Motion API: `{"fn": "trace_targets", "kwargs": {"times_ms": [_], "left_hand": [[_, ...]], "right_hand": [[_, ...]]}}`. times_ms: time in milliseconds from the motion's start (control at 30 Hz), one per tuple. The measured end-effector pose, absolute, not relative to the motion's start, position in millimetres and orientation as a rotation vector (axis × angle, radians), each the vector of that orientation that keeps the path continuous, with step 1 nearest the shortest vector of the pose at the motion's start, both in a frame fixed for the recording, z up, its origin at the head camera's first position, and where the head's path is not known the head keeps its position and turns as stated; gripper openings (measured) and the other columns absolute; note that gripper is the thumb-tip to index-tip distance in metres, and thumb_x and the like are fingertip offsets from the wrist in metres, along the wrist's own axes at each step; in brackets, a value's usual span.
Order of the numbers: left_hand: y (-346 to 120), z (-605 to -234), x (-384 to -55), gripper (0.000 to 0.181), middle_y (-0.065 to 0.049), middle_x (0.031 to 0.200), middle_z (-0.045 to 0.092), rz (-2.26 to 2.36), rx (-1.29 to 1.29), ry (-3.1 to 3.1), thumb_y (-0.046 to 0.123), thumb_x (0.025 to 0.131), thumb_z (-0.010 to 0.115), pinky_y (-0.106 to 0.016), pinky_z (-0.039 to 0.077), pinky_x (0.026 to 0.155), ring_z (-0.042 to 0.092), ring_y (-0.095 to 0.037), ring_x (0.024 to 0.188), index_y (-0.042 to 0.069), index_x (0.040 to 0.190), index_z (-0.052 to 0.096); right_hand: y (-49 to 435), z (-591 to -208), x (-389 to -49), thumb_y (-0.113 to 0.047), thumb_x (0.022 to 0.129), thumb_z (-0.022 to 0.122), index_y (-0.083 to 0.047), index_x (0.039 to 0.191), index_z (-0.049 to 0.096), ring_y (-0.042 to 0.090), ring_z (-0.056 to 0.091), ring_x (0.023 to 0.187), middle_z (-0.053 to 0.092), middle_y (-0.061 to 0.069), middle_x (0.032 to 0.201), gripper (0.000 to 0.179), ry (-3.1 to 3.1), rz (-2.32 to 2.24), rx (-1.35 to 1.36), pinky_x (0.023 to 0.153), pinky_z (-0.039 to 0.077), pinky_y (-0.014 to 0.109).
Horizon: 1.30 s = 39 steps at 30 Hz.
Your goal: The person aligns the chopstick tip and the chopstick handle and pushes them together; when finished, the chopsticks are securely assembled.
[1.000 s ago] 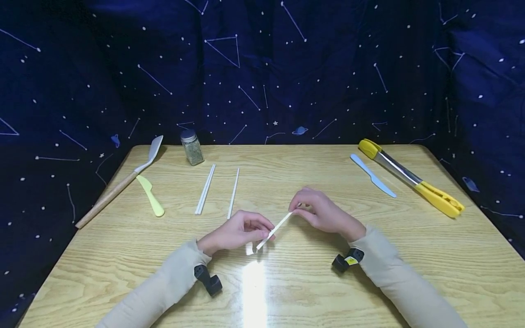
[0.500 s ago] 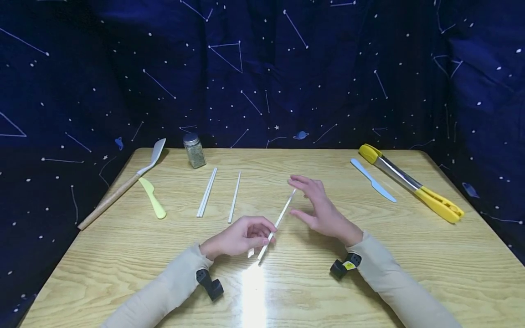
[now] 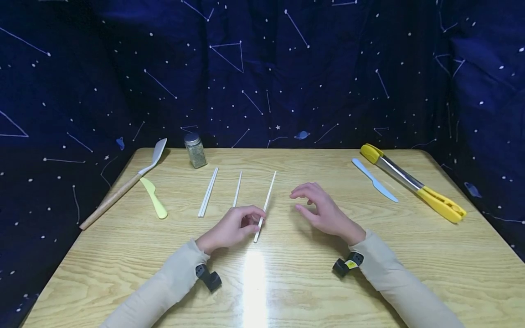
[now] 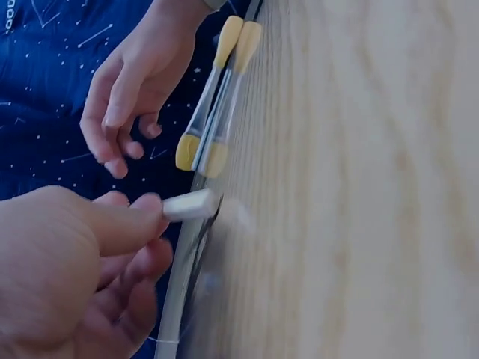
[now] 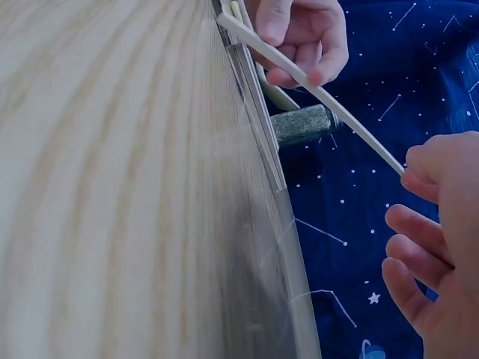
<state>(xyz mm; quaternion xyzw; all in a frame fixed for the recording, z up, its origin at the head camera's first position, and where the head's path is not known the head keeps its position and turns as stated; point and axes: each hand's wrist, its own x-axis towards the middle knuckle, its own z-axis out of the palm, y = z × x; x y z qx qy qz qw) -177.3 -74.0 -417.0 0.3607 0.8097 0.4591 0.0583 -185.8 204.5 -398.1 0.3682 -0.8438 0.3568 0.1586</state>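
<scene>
Between thumb and fingers, my left hand [image 3: 234, 228] pinches a pale chopstick [image 3: 268, 193] near its close end. The stick slants up and away, its far end free in the head view. My right hand [image 3: 324, 210] hovers to the right of it, fingers loosely bent, holding nothing. A single chopstick [image 3: 238, 187] lies just beyond the left hand, which hides its near end. Farther left, a pair of chopsticks [image 3: 208, 192] lies side by side. The left wrist view shows the pinched chopstick [image 4: 191, 204] end-on at the left hand's fingertips [image 4: 150, 206].
At the left lie a spatula [image 3: 116, 197] with a wooden handle and a yellow-green knife [image 3: 154, 199]. A spice jar [image 3: 195, 151] stands at the back. On the right are a blue knife [image 3: 374, 180] and yellow-handled tongs [image 3: 412, 182] on the wooden table [image 3: 311, 296].
My right hand has let go of the chopstick's far end and opened. The left hand has turned the stick to point more straight away and moved it slightly left and farther off.
</scene>
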Motion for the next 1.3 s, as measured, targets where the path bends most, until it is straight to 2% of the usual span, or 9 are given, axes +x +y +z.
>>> {"fn": "trace_targets", "kwargs": {"times_ms": [200, 300, 433, 633, 833, 933, 1133, 1233, 1300], "left_hand": [[-81, -419, -186, 0.031, -0.007, 0.097, 0.069, 1.410, 1.022, 2.661, -0.002, 0.083, 0.070, -0.023, 0.047, 0.063, 0.053, -0.008, 0.069, 0.003, 0.113, 0.065], [-86, -419, -191, 0.034, -0.006, 0.096, 0.069, 1.410, 0.998, 2.755, -0.001, 0.081, 0.073, -0.024, 0.046, 0.063, 0.053, -0.012, 0.070, 0.003, 0.113, 0.065], [-92, -421, -198, 0.035, -0.005, 0.092, 0.068, 1.406, 0.993, 2.829, -0.002, 0.078, 0.074, -0.024, 0.042, 0.062, 0.052, -0.018, 0.069, 0.004, 0.112, 0.066], [-94, -428, -206, 0.032, -0.004, 0.088, 0.067, 1.337, 0.984, 2.927, 0.001, 0.079, 0.069, -0.024, 0.037, 0.064, 0.048, -0.019, 0.073, 0.006, 0.111, 0.067], [-95, -435, -209, 0.030, 0.001, 0.082, 0.066, 1.253, 0.935, 3.061, 0.008, 0.076, 0.070, -0.033, 0.028, 0.072, 0.048, -0.020, 0.077, 0.010, 0.106, 0.071], [-97, -437, -209, 0.028, 0.002, 0.079, 0.064, 1.255, 0.934, 3.069, 0.010, 0.076, 0.070, -0.035, 0.025, 0.073, 0.047, -0.019, 0.077, 0.012, 0.104, 0.071], [-101, -441, -211, 0.025, 0.001, 0.069, 0.054, 1.247, 0.958, 3.066, 0.012, 0.078, 0.070, -0.032, 0.024, 0.070, 0.042, -0.017, 0.076, 0.012, 0.103, 0.071], [-102, -441, -211, 0.024, 0.000, 0.070, 0.052, 1.220, 0.966, 3.062, 0.013, 0.079, 0.070, -0.033, 0.024, 0.070, 0.041, -0.017, 0.077, 0.012, 0.103, 0.071], [-102, -441, -211, 0.023, 0.001, 0.075, 0.057, 1.204, 0.965, 3.061, 0.014, 0.079, 0.070, -0.033, 0.024, 0.070, 0.041, -0.017, 0.078, 0.012, 0.103, 0.071]], "right_hand": [[206, -399, -185, 0.001, 0.086, 0.066, -0.003, 0.104, 0.062, 0.016, 0.054, 0.083, 0.065, 0.010, 0.096, 0.019, -2.436, 1.049, 1.048, 0.064, 0.048, 0.029], [209, -401, -186, 0.000, 0.088, 0.063, -0.003, 0.098, 0.064, 0.010, 0.052, 0.079, 0.065, 0.008, 0.090, 0.010, -2.449, 1.053, 1.062, 0.062, 0.046, 0.026], [214, -401, -188, -0.001, 0.090, 0.062, -0.003, 0.097, 0.065, 0.008, 0.052, 0.078, 0.066, 0.005, 0.088, 0.008, -2.483, 1.033, 1.046, 0.062, 0.045, 0.024], [230, -397, -191, -0.003, 0.090, 0.063, -0.003, 0.105, 0.065, 0.017, 0.057, 0.088, 0.066, 0.005, 0.098, 0.014, -2.587, 0.960, 0.884, 0.073, 0.049, 0.036], [247, -394, -192, -0.005, 0.092, 0.061, -0.001, 0.110, 0.063, 0.023, 0.058, 0.095, 0.066, 0.010, 0.102, 0.018, -2.631, 0.973, 0.748, 0.079, 0.050, 0.047], [255, -395, -193, -0.004, 0.093, 0.061, -0.001, 0.109, 0.064, 0.019, 0.057, 0.093, 0.066, 0.010, 0.101, 0.017, -2.619, 0.969, 0.706, 0.078, 0.049, 0.044], [277, -398, -195, -0.001, 0.091, 0.061, -0.003, 0.104, 0.066, 0.006, 0.051, 0.085, 0.066, 0.007, 0.093, 0.014, -2.570, 0.905, 0.633, 0.068, 0.048, 0.030], [290, -400, -195, 0.002, 0.089, 0.061, -0.001, 0.102, 0.066, 0.001, 0.049, 0.083, 0.065, 0.007, 0.090, 0.014, -2.549, 0.872, 0.609, 0.065, 0.046, 0.026], [297, -401, -195, 0.002, 0.089, 0.061, -0.001, 0.102, 0.065, -0.001, 0.048, 0.082, 0.065, 0.008, 0.089, 0.014, -2.544, 0.858, 0.599, 0.064, 0.045, 0.025]]}}
